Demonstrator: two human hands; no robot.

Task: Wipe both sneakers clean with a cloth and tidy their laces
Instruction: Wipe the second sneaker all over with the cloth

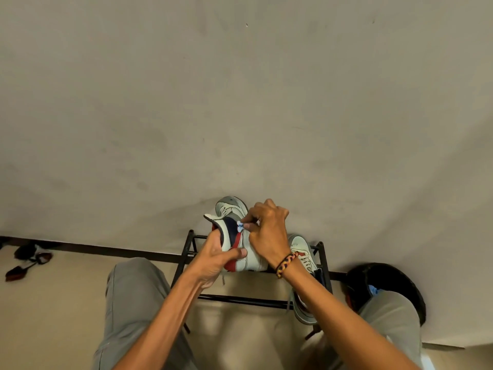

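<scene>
A white sneaker (231,217) with navy and red panels and a grey toe is held up over a black metal rack (186,252), toe pointing away. My left hand (218,259) grips its heel and collar, thumb across the side. My right hand (266,231) pinches a small light blue cloth (240,226) against the sneaker's side, near the navy panel. The second sneaker (302,252) lies on the rack to the right, partly hidden under my right forearm, with a lace hanging down.
A plain beige wall fills the upper view. A black round bin or basket (394,279) with something blue inside sits at the right behind my knee. Dark footwear (29,260) lies on the floor at the far left. My knees in grey trousers flank the rack.
</scene>
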